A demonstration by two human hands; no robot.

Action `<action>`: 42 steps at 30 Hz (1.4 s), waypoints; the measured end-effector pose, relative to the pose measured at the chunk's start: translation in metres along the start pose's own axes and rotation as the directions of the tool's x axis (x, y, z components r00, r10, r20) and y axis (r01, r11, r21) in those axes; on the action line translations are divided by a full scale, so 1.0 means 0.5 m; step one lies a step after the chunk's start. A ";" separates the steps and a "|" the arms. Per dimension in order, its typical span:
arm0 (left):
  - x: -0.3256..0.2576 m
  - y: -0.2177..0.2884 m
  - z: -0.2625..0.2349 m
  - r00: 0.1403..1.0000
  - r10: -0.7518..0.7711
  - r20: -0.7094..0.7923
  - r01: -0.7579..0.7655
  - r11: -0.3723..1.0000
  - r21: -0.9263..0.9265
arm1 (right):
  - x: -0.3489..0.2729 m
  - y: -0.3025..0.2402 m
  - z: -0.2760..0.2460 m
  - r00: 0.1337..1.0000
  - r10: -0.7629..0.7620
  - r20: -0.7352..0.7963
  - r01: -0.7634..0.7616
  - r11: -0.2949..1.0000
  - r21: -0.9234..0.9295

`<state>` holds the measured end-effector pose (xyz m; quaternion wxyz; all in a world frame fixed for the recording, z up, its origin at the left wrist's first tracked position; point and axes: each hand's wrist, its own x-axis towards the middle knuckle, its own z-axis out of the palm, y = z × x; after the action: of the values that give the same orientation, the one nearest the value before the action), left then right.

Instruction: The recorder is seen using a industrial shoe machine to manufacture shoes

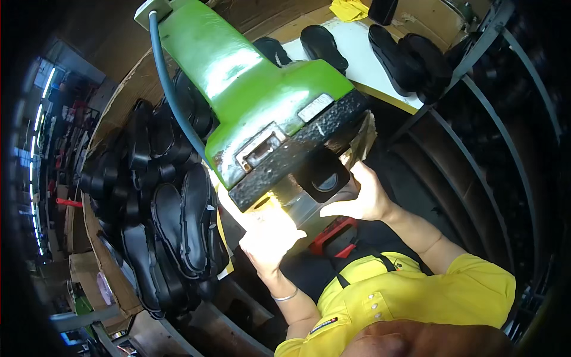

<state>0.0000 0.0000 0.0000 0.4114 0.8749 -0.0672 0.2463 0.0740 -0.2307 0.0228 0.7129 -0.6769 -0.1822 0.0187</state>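
– Beneath one green machine head (238, 71), what do both hands hold?
– Can't tell. Left hand (270, 235) is glare-washed; right hand (370, 199) has its thumb spread. One dark block (324, 169) sits between them.
– Soles?
– Four black soles (324, 49) far, a heap (193, 220) left.

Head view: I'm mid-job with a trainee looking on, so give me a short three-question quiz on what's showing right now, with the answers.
1. True or false: in the picture, the blue-grey hose runs along the left side of the green machine.
2. Which is nearest the large pile of black soles?
A) the right hand
B) the left hand
C) both equally
3. Fill in the colour: the person whose hands are at the machine's lower edge wears a ____ shirt.

Key:
1. True
2. B
3. yellow
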 end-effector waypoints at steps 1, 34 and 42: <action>-0.003 -0.001 0.000 0.999 -0.038 0.003 0.038 0.999 -0.020 | 0.003 -0.004 -0.001 1.000 -0.026 0.012 0.027 0.999 -0.038; 0.026 -0.016 -0.062 0.975 0.219 0.048 -0.222 0.908 0.356 | -0.040 0.046 0.022 1.000 0.012 -0.015 -0.012 1.000 0.006; 0.073 -0.050 -0.059 0.955 0.284 0.081 -0.294 0.889 0.350 | -0.025 0.023 0.023 0.995 0.069 -0.068 -0.061 0.991 0.117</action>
<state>0.0285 0.0417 0.0163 0.2029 0.9187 -0.1562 0.3007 0.0615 -0.2223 0.0087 0.7559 -0.6404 -0.1329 0.0282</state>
